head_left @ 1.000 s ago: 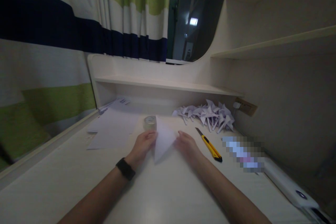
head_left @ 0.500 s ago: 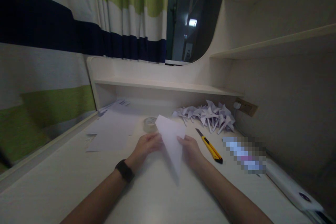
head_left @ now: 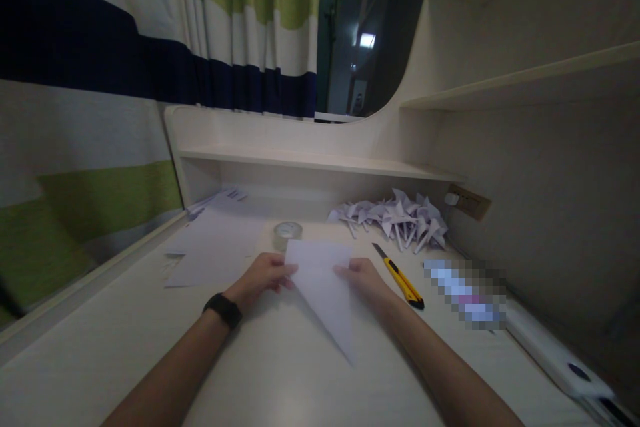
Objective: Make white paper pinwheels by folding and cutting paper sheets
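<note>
A white sheet of paper folded into a triangle (head_left: 325,290) lies on the pale desk (head_left: 280,380), its long point aimed toward me. My left hand (head_left: 263,273) pinches its upper left corner; a black band sits on that wrist. My right hand (head_left: 365,277) holds the upper right corner. Both hands rest low on the desk, one on each side of the paper.
A roll of clear tape (head_left: 287,233) stands just behind the paper. A yellow utility knife (head_left: 400,277) lies right of my right hand. A heap of folded paper shapes (head_left: 400,217) sits at the back right, loose sheets (head_left: 215,243) at the back left, a white device (head_left: 555,353) along the right wall.
The paper was held up on edge between my hands; it has turned and come down flat on the desk, point toward me. My left hand slid slightly left.
</note>
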`<act>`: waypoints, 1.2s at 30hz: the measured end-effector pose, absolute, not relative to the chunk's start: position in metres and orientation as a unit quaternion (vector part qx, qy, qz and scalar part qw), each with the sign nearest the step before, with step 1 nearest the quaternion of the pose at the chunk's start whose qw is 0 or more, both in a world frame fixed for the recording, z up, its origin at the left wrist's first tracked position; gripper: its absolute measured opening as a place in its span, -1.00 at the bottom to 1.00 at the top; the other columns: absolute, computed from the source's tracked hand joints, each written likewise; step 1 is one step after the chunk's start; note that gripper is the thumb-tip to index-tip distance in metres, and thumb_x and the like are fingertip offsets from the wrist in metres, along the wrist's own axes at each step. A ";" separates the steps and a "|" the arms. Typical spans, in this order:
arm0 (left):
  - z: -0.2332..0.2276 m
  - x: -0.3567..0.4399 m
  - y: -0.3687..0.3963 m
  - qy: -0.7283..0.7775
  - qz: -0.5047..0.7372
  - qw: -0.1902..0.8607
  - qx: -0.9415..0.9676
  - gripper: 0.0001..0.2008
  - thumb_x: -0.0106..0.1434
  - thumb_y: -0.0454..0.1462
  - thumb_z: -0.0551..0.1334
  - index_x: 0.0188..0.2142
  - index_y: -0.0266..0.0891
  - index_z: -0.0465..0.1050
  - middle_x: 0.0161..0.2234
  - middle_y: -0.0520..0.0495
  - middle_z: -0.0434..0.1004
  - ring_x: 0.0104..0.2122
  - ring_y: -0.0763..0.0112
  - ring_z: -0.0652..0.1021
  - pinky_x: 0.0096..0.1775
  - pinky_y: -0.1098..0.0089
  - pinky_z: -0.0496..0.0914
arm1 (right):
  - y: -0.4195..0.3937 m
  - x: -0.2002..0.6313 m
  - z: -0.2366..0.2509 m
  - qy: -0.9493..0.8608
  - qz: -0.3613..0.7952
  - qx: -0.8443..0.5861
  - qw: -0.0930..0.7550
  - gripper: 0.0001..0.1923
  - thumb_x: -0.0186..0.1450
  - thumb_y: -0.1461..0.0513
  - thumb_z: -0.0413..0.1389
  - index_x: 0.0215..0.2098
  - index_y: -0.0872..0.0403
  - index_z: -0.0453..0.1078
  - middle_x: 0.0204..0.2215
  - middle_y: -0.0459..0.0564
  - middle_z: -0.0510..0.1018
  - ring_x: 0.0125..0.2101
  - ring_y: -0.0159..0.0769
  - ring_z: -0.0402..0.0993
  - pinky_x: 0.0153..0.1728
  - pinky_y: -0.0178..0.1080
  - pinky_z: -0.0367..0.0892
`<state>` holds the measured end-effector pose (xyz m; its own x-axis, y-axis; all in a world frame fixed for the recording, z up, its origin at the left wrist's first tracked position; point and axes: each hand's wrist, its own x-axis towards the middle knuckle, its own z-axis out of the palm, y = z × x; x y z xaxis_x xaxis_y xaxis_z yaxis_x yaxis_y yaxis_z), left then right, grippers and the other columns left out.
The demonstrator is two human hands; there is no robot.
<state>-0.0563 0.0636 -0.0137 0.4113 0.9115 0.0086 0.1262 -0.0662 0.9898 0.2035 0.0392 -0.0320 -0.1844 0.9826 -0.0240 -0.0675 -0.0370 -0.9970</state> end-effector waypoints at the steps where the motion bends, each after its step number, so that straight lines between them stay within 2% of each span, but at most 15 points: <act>1: -0.014 -0.057 0.064 0.408 0.358 0.545 0.639 -0.66 0.08 -0.06 0.35 -0.38 -0.35 0.54 -0.49 -0.14 0.57 -0.55 0.41 0.50 -0.56 0.49 0.26 | 0.039 0.204 -0.032 -0.525 0.570 -0.436 0.457 -0.59 -0.06 0.03 0.37 -0.41 0.18 0.51 -0.53 -0.01 0.58 -0.57 -0.33 0.45 -0.53 -0.31 0.28; 4: -0.013 -0.057 0.064 0.408 0.366 0.542 0.638 -0.67 0.08 -0.07 0.35 -0.40 -0.35 0.53 -0.51 -0.13 0.56 -0.57 0.43 0.49 -0.56 0.48 0.26 | 0.039 0.205 -0.033 -0.528 0.579 -0.420 0.458 -0.56 -0.09 0.06 0.39 -0.35 0.18 0.51 -0.48 0.00 0.60 -0.52 -0.31 0.47 -0.48 -0.29 0.31; 10: -0.011 -0.056 0.061 0.385 0.335 0.552 0.659 -0.66 0.08 -0.08 0.35 -0.32 -0.35 0.54 -0.40 -0.17 0.59 -0.49 0.36 0.55 -0.53 0.47 0.31 | 0.037 0.201 -0.032 -0.507 0.597 -0.402 0.474 -0.57 -0.08 0.11 0.39 -0.30 0.18 0.51 -0.45 0.02 0.60 -0.47 -0.26 0.49 -0.41 -0.26 0.32; 16: -0.016 -0.056 0.064 0.359 0.346 0.572 0.651 -0.68 0.09 -0.12 0.35 -0.24 -0.32 0.52 -0.39 -0.14 0.59 -0.48 0.38 0.56 -0.53 0.48 0.34 | 0.031 0.198 -0.024 -0.493 0.621 -0.379 0.477 -0.61 -0.10 0.20 0.38 -0.30 0.17 0.54 -0.40 0.03 0.62 -0.42 -0.25 0.52 -0.33 -0.24 0.33; 21: -0.018 -0.058 0.066 0.357 0.347 0.619 0.607 -0.75 0.07 -0.19 0.37 -0.32 -0.33 0.49 -0.43 -0.12 0.57 -0.44 0.34 0.59 -0.50 0.48 0.39 | 0.027 0.198 -0.016 -0.479 0.623 -0.393 0.477 -0.73 -0.09 0.25 0.35 -0.39 0.17 0.57 -0.47 0.03 0.61 -0.49 -0.28 0.49 -0.36 -0.24 0.33; 23: -0.017 -0.057 0.065 0.352 0.350 0.636 0.591 -0.76 0.06 -0.21 0.38 -0.34 -0.33 0.48 -0.43 -0.11 0.56 -0.42 0.33 0.60 -0.49 0.48 0.41 | 0.026 0.197 -0.014 -0.479 0.624 -0.391 0.478 -0.72 -0.09 0.26 0.33 -0.37 0.17 0.58 -0.48 0.03 0.61 -0.49 -0.28 0.49 -0.36 -0.24 0.33; 28: -0.011 -0.056 0.062 0.356 0.381 0.650 0.553 -0.66 0.05 -0.23 0.38 -0.18 -0.32 0.46 -0.31 -0.15 0.58 -0.39 0.33 0.61 -0.42 0.45 0.44 | 0.025 0.196 -0.014 -0.482 0.625 -0.381 0.482 -0.68 -0.05 0.25 0.31 -0.30 0.16 0.59 -0.45 0.05 0.62 -0.46 -0.26 0.50 -0.36 -0.23 0.32; 32: -0.012 -0.052 0.063 0.367 0.407 0.658 0.516 -0.59 0.08 -0.23 0.38 -0.08 -0.28 0.41 -0.32 -0.14 0.58 -0.40 0.36 0.60 -0.38 0.42 0.44 | 0.026 0.192 -0.017 -0.490 0.610 -0.390 0.485 -0.65 -0.05 0.26 0.31 -0.25 0.11 0.60 -0.34 0.06 0.65 -0.39 -0.24 0.52 -0.31 -0.21 0.35; 36: -0.017 -0.045 0.064 0.338 0.424 0.702 0.461 -0.54 0.21 -0.08 0.27 0.03 -0.24 0.30 -0.25 -0.21 0.59 -0.30 0.28 0.60 -0.21 0.28 0.45 | 0.026 0.182 -0.019 -0.514 0.513 -0.426 0.540 -0.68 -0.02 0.28 0.24 -0.25 0.03 0.60 -0.26 0.05 0.65 -0.28 -0.12 0.56 -0.19 -0.10 0.39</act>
<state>-0.0447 0.0637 -0.0175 0.4128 0.9070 -0.0836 -0.2835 0.2151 0.9345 0.1823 0.0258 -0.0188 -0.0534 0.9915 0.1185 -0.1164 0.1117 -0.9869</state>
